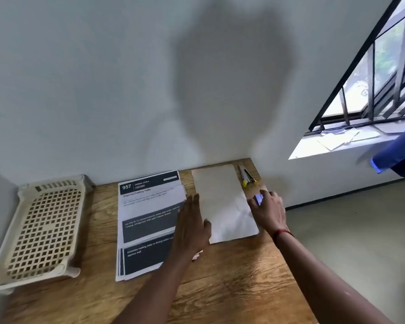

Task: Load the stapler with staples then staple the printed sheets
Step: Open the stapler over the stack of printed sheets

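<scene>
The wooden table stands against the wall. At its left end sits a cream lattice tray, and I can see nothing in it. Right of the tray lies the fanned stack of printed sheets, unstapled as far as I can tell. Beside that stack lies a plain white sheet, or several; I cannot tell how many.

The left hand lies flat with straight fingers over the seam between the two piles and grips nothing. The right hand is at the white sheet's right edge. Its fingers curl around a small blue box, probably the staples.

The stapler lies in the table's far right corner, just beyond the right hand. Its long axis runs far to near and its yellow end points toward that hand. The right hand is clearly the nearer one, so I'd expect it to reach for the stapler. Loading looks not yet begun.
</scene>
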